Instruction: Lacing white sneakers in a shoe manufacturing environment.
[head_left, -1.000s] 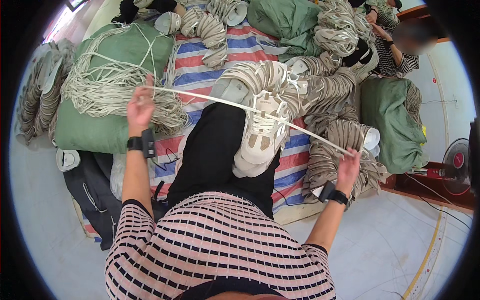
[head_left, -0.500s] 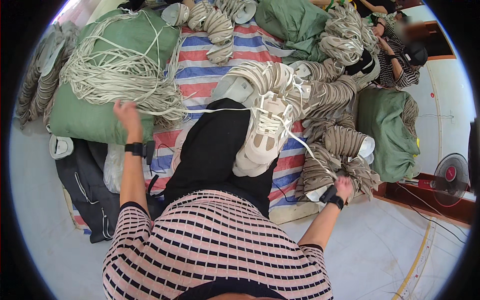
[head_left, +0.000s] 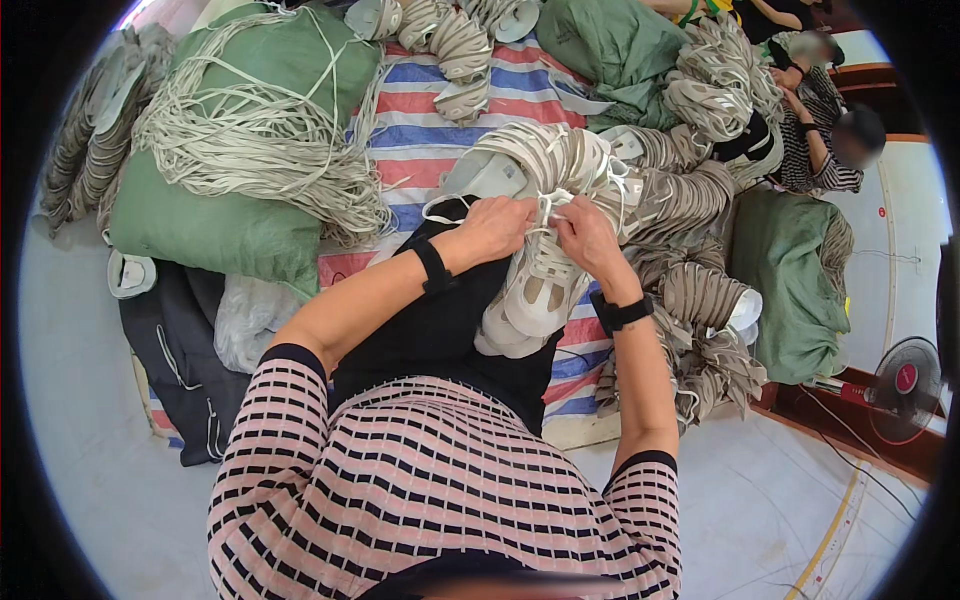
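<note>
A beige and white shoe [head_left: 540,280] is seen just right of the centre of the frame, laid over black trousers [head_left: 415,320]. Its long axis is run up and down the frame, slightly slanted: the toe is pointed toward the bottom and a little left, the ankle end toward the top. The shoe is met at that upper end by both hands, so neither can be called clearly nearer. The left hand [head_left: 495,230] is brought in from the left, the right hand [head_left: 592,240] from the lower right, partly over the shoe's right edge. The fingertips of each appear pinched on white lace [head_left: 447,203] near the top eyelets, nearly touching; the exact grip is hidden by the fingers. A loop of the lace is left hanging beyond the left hand. Curved rows of nested shoes [head_left: 685,205] are set to the right; loose laces [head_left: 240,150] are heaped on a green sack [head_left: 200,225] at upper left.
</note>
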